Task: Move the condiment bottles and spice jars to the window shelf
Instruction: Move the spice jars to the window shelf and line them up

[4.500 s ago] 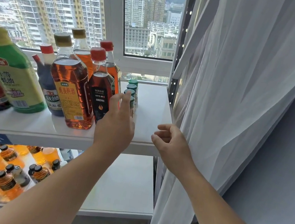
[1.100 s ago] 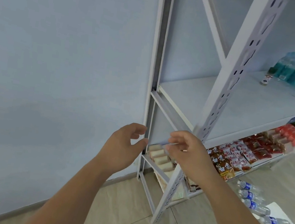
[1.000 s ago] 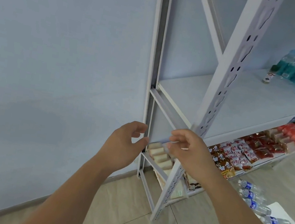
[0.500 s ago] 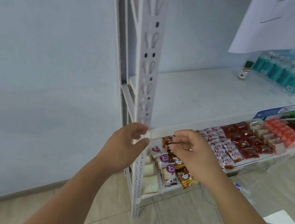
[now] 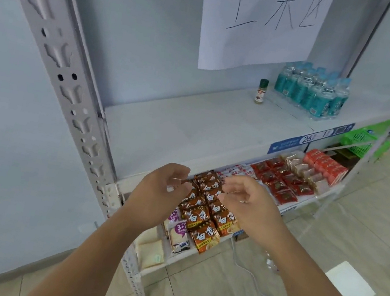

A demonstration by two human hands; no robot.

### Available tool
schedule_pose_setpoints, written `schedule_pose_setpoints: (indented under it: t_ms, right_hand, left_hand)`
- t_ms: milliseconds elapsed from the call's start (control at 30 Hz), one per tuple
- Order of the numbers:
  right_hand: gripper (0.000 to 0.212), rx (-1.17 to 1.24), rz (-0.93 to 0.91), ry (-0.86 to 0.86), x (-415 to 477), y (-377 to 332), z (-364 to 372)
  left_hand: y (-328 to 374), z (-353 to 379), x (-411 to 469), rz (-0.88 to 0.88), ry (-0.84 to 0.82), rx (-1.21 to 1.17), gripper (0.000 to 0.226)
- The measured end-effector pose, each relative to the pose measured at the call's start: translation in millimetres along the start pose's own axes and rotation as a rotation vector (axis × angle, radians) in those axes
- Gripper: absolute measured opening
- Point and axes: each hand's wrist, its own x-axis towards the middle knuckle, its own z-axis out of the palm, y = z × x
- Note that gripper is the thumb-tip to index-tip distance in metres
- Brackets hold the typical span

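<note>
One small spice jar with a green cap stands alone at the back right of a white metal shelf. My left hand and my right hand hover side by side in front of the shelf's front edge, well short of the jar. Both hands are empty, with fingers loosely curled and apart. The window shelf with the condiment bottles is out of view.
A pack of teal water bottles stands right of the jar. A paper sign hangs above. Snack packets fill the lower shelf. A grey upright post stands left, green baskets at right, a white cable on the floor.
My view has turned from the window shelf to this rack and swung right, so the spice jar and water bottles now sit closer. Both hands stay empty in front of me.
</note>
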Motion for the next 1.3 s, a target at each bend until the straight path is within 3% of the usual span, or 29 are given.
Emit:
schedule_pose_setpoints:
  t_ms: [433, 700, 1300]
  right_hand:
    - [0.031, -0.067, 0.006, 0.069, 126.5, 27.6, -86.2]
    - [0.034, -0.063, 0.017, 0.047, 191.5, 61.2, -123.2]
    - [0.051, -0.084, -0.051, -0.002, 452.5, 127.6, -196.6]
  left_hand:
    - [41.4, 55.4, 148.9, 0.069, -0.035, -0.013, 0.032]
    - [50.5, 90.4, 205.4, 0.022, -0.049, 0.028, 0.028]
    - [84.3, 156.8, 306.2, -0.317, 0.280, 0.006, 0.021]
